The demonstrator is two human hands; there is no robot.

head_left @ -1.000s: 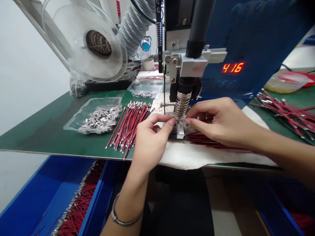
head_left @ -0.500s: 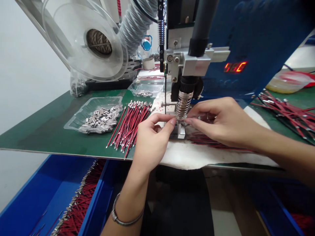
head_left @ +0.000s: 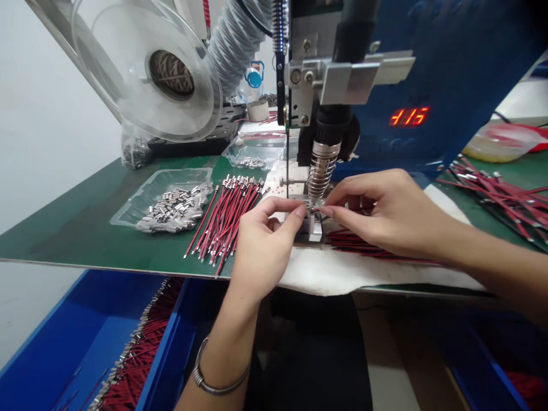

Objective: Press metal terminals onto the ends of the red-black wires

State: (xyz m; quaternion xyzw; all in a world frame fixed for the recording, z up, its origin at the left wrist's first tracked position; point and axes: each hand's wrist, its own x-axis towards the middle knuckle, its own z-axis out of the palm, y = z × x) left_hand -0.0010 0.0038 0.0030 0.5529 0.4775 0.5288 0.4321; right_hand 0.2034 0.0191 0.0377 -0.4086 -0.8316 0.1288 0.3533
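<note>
My left hand (head_left: 263,242) pinches thumb and forefinger just left of a small metal fixture (head_left: 315,225) under the machine's spring-wound head (head_left: 320,171). From the right, my right hand (head_left: 385,208) pinches at the same spot, fingertips almost meeting the left ones. What they pinch is too small to make out. A bundle of red wires (head_left: 363,242) lies under my right hand. More red wires with metal tips (head_left: 226,220) lie left of my left hand.
A clear tray of small metal sleeves (head_left: 171,206) sits on the green bench (head_left: 85,228). A clear reel (head_left: 149,68) stands behind. The blue machine (head_left: 449,68) shows a red counter (head_left: 409,116). Blue bins (head_left: 85,342) with wires sit below. Wires (head_left: 500,197) pile at right.
The machine head and its bracket have risen from the fixture. The red counter's digits changed. Both hands stay pinched at the same spot.
</note>
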